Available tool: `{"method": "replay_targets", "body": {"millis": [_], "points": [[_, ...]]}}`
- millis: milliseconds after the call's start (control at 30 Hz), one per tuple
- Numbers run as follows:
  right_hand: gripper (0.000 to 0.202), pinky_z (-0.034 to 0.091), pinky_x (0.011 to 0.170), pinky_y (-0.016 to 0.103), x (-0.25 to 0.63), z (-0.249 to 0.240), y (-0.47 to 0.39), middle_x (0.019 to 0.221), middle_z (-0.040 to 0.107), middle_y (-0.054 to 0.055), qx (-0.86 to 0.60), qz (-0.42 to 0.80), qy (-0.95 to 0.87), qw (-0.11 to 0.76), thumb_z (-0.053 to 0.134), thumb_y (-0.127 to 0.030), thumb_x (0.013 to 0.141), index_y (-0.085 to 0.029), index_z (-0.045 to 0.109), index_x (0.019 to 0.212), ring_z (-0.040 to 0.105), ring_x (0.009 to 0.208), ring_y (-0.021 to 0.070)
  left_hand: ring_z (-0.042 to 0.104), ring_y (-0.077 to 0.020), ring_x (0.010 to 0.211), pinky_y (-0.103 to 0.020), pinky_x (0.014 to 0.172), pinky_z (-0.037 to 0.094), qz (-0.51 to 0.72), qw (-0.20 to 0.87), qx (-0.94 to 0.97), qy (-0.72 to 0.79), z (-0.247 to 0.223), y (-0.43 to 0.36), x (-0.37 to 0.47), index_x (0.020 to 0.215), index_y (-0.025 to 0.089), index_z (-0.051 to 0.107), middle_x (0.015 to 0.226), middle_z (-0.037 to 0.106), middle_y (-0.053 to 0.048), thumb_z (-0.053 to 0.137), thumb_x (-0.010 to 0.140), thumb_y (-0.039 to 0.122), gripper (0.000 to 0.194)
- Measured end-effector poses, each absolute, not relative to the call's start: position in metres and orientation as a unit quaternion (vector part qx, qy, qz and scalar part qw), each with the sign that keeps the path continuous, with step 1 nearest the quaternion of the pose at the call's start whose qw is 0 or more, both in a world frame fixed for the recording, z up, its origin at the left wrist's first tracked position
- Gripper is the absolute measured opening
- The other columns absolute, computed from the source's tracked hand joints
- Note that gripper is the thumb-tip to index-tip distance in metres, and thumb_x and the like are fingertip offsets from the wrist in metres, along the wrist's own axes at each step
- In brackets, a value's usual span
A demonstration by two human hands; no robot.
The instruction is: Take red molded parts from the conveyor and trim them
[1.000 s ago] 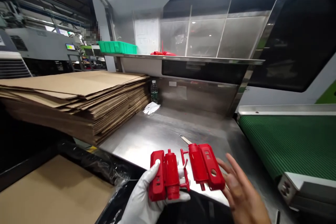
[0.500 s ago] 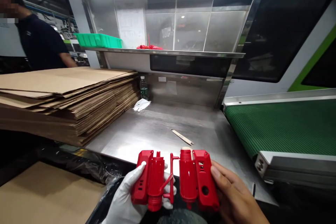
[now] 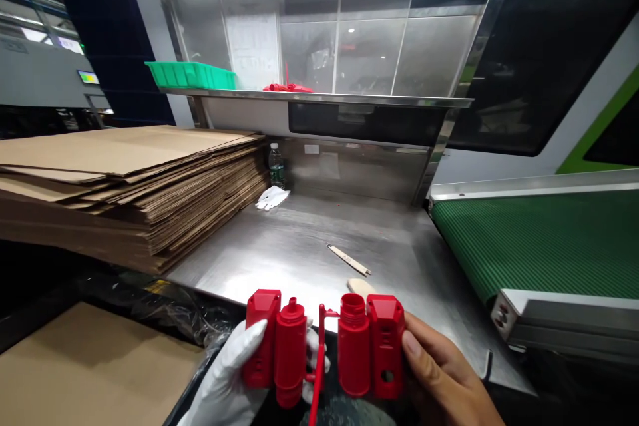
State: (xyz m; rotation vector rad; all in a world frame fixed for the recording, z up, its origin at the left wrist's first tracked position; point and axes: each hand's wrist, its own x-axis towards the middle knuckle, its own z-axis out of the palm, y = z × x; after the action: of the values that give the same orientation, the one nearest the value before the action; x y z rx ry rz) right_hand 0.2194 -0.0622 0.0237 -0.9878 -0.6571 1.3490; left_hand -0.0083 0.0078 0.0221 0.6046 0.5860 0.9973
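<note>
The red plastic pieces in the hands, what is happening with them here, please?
A person holds a red moulded part over the near edge of a steel table, two halves joined by a thin runner. The gloved left hand grips the left half; the bare right hand grips the right half. A stack of flat cardboard lies to the left and a green conveyor belt runs on the right.
</note>
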Motion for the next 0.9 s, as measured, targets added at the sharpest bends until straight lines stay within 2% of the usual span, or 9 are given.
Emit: {"method": "replay_targets", "body": {"millis": [67,167,300,500,567,633,733,800,900], "points": [[0.054,0.036,0.116,0.05,0.22,0.023,-0.064,0.141,0.057,0.01,-0.438,0.59,-0.281,0.617,0.072,-0.047,0.082,-0.025,0.061,0.13,0.042,0.141,0.0306,0.074,-0.0386,0.084,-0.051,0.072,0.062,0.461,0.792,0.284,0.281,0.018,0.011,-0.009,0.094,0.012,0.078,0.094,0.077,-0.02,0.064,0.089,0.035,0.027],[0.05,0.037,0.115,0.049,0.22,0.024,-0.066,0.138,0.06,0.009,-0.456,0.575,-0.294,0.612,0.074,-0.048,0.08,-0.025,0.066,0.123,0.048,0.135,0.0307,0.074,-0.0407,0.083,-0.05,0.06,0.062,0.459,0.794,0.302,0.259,0.011,0.017,-0.007,0.096,0.011,0.078,0.091,0.077,-0.019,0.061,0.091,0.035,0.03],[0.049,0.04,0.112,0.049,0.217,0.029,-0.065,0.129,0.066,0.009,-0.463,0.58,-0.316,0.591,0.074,-0.049,0.08,-0.024,0.066,0.122,0.056,0.127,0.0303,0.073,-0.0307,0.062,-0.039,0.042,0.059,0.441,0.822,0.293,0.209,0.001,0.03,-0.001,0.094,0.01,0.078,0.084,0.077,-0.016,0.053,0.095,0.038,0.037],[0.046,0.055,0.09,0.031,0.204,0.051,-0.05,0.115,0.071,0.007,-0.343,0.644,-0.3,0.614,0.059,-0.046,0.094,-0.028,0.054,0.136,0.069,0.1,0.0174,0.075,-0.0336,0.071,-0.041,0.046,0.061,0.431,0.834,0.263,0.221,0.0,0.036,0.002,0.121,0.013,0.067,0.092,0.077,-0.017,0.058,0.094,0.027,0.032],[0.042,0.056,0.08,0.022,0.203,0.052,-0.045,0.113,0.071,0.005,-0.355,0.64,-0.281,0.622,0.055,-0.045,0.096,-0.026,0.055,0.134,0.069,0.093,0.0129,0.074,-0.0375,0.071,-0.043,0.046,0.06,0.445,0.818,0.272,0.242,0.005,0.032,0.001,0.135,0.016,0.055,0.095,0.076,-0.021,0.062,0.091,0.026,0.045],[0.04,0.054,0.074,0.016,0.205,0.047,-0.041,0.11,0.071,0.003,-0.376,0.629,-0.244,0.635,0.058,-0.046,0.095,-0.024,0.059,0.128,0.067,0.088,0.0102,0.074,-0.0417,0.075,-0.049,0.053,0.062,0.454,0.804,0.274,0.269,0.009,0.029,0.0,0.149,0.021,0.036,0.1,0.075,-0.024,0.068,0.088,0.023,0.069],[0.041,0.055,0.071,0.017,0.211,0.033,-0.035,0.104,0.07,0.004,-0.351,0.63,-0.184,0.668,0.068,-0.043,0.089,-0.017,0.064,0.12,0.065,0.085,0.0107,0.072,-0.0474,0.085,-0.062,0.067,0.061,0.459,0.799,0.259,0.291,0.015,0.027,-0.001,0.157,0.023,0.013,0.108,0.072,-0.028,0.076,0.081,0.025,0.099],[0.041,0.056,0.069,0.021,0.215,0.024,-0.03,0.097,0.07,0.004,-0.334,0.641,-0.151,0.674,0.07,-0.039,0.087,-0.015,0.064,0.118,0.064,0.082,0.0123,0.07,-0.0498,0.094,-0.069,0.078,0.057,0.444,0.811,0.237,0.299,0.02,0.026,0.002,0.156,0.02,0.018,0.114,0.071,-0.028,0.079,0.08,0.03,0.098],[0.035,0.059,0.07,0.025,0.218,0.013,-0.022,0.097,0.072,0.005,-0.331,0.663,-0.103,0.664,0.069,-0.035,0.088,-0.013,0.065,0.116,0.067,0.079,0.014,0.07,-0.0454,0.099,-0.07,0.089,0.054,0.457,0.803,0.212,0.318,0.036,0.018,0.011,0.147,0.016,0.042,0.116,0.073,-0.021,0.071,0.086,0.027,0.068]]}}
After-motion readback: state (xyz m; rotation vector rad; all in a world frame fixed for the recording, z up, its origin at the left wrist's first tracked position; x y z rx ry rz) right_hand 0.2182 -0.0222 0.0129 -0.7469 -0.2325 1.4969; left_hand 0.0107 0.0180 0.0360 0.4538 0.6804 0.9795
